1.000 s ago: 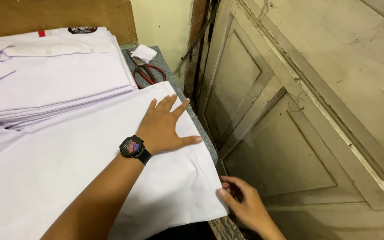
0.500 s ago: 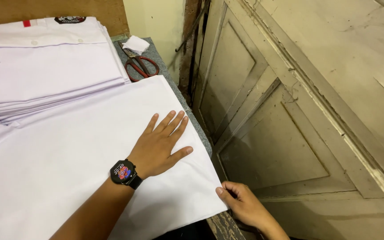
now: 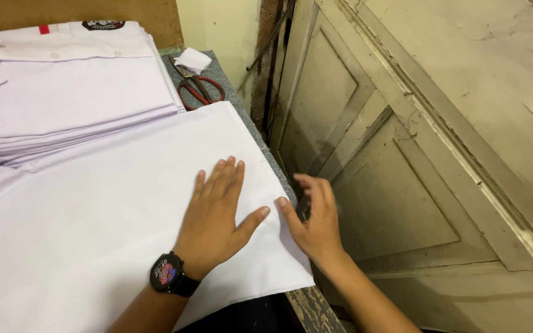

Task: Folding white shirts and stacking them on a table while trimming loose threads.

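White folded garment (image 3: 112, 228) lies flat on the counter (image 3: 251, 126), taking up most of it, its rt edge along the counter's side. Stack of folded white shirts (image 3: 63, 92) sits behind it. Left hand (image 3: 217, 216), wristwatch (image 3: 169, 275) on, is open, palm pressed flat on the cloth. Right hand (image 3: 316, 219) is open at the cloth's rt edge, gripping nothing. Best to keep the palm weight even w/ fingers spread while smoothing. Red-handled scissors (image 3: 200, 91) lie far back.
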